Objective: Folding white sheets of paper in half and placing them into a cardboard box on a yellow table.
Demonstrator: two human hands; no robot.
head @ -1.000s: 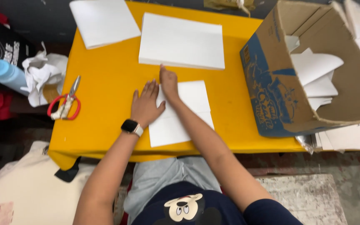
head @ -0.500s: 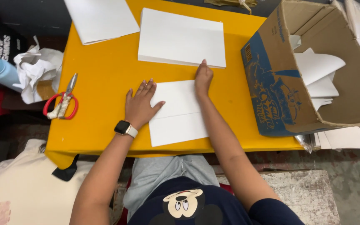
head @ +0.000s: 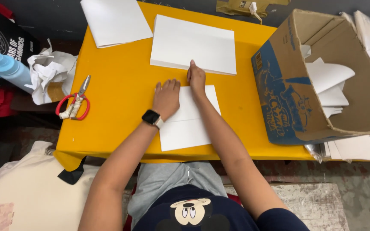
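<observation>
A folded white paper sheet [head: 189, 124] lies on the yellow table [head: 116, 102] in front of me. My left hand [head: 166, 97], with a dark smartwatch on the wrist, rests flat on the sheet's upper left part, fingers together. My right hand [head: 197, 78] presses down on the sheet's top edge, its fingertips reaching the stack of white paper [head: 193, 45] just beyond. Neither hand grips anything.
Red-handled scissors [head: 74, 105] lie at the table's left edge. Another white sheet [head: 114, 21] sits at the far left. An open cardboard box [head: 322, 81] holding white paper stands on the right. Crumpled paper [head: 48, 72] and a blue bottle [head: 7, 70] are off the left side.
My right hand slid from the sheet's upper right corner back left along the top edge, close to my left hand. The left hand shifted slightly up onto the sheet.
</observation>
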